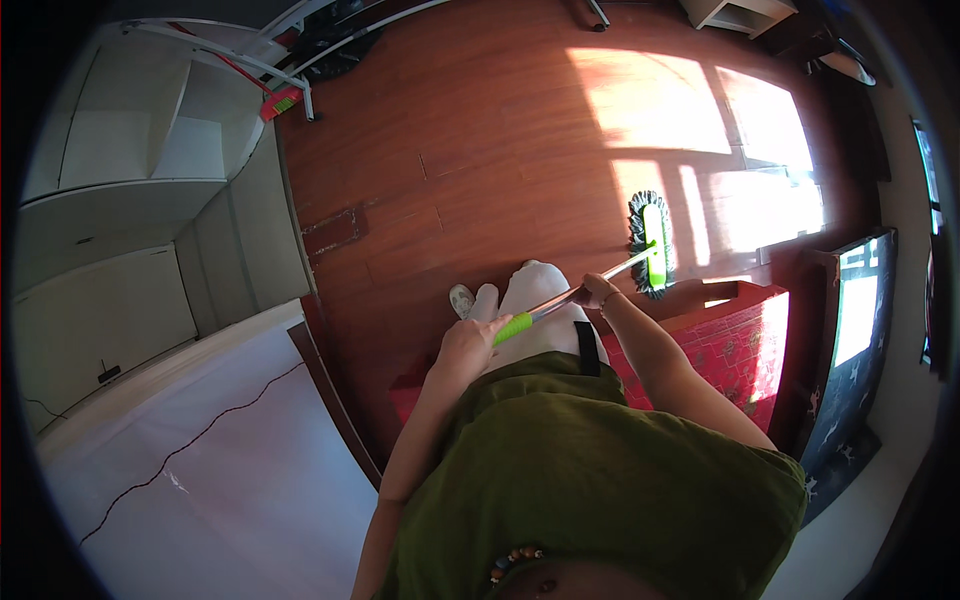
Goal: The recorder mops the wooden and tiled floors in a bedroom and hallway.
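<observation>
A dust mop with a bright green plate [655, 246] and a dark shaggy fringe rests on the reddish wood floor [480, 140], ahead and to the right of me. Its metal pole slants back toward my body and ends in a green grip [513, 329]. My left hand [472, 345] is closed round that grip near my waist. Farther down the pole, my right hand [597, 291] wraps round the metal tube. The mop head lies beside a bright patch of sunlight.
White shelving [200, 150] lines the left, with a white-covered surface [230, 430] nearer me. A red patterned bench [715, 345] is close on my right, beside a dark cloth-covered piece [858, 330]. A red broom [283, 102] leans by a white metal frame [309, 100] at far left.
</observation>
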Motion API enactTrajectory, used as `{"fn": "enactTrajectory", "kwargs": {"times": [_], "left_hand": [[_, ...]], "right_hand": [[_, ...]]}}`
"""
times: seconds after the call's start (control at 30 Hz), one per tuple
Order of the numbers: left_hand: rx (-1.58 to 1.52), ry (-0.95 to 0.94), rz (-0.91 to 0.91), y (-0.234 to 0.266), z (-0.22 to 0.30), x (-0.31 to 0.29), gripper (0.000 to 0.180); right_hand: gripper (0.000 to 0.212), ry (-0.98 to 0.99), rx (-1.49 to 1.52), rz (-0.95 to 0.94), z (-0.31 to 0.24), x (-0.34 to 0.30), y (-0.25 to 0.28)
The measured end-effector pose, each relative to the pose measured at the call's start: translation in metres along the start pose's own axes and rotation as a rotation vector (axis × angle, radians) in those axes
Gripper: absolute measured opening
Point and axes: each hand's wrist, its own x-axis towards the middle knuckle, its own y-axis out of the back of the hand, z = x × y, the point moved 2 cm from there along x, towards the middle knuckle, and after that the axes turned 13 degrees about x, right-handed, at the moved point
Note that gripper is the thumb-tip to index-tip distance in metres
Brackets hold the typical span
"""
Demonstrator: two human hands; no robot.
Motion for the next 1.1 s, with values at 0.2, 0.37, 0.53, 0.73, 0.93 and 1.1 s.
{"fn": "enactTrajectory", "kwargs": {"times": [0.2, 0.37, 0.53, 0.73, 0.93, 1.1], "left_hand": [[-0.022, 0.115, -0.162, 0.093, -0.010, -0.005, 0.047], [-0.024, 0.082, -0.145, 0.123, 0.000, 0.031, 0.045], [0.023, -0.023, -0.093, 0.103, 0.017, 0.076, 0.043], [0.070, -0.157, -0.153, 0.047, 0.077, 0.129, 0.047], [-0.007, -0.261, -0.148, 0.008, 0.104, 0.154, 0.049], [0.026, -0.209, -0.107, 0.049, 0.085, 0.178, 0.037]], "right_hand": [[0.009, -0.231, -0.097, -0.379, 0.048, 0.006, -0.005], [0.010, 0.227, -0.388, -0.591, 0.026, 0.015, 0.014], [0.013, -0.050, 0.348, -0.251, -0.008, -0.021, 0.005], [0.014, 0.110, 0.499, 0.013, -0.054, -0.005, 0.097], [0.032, 0.077, 0.774, 0.005, -0.100, -0.007, 0.121], [0.037, 0.053, 0.811, 0.011, -0.149, -0.013, 0.058]]}}
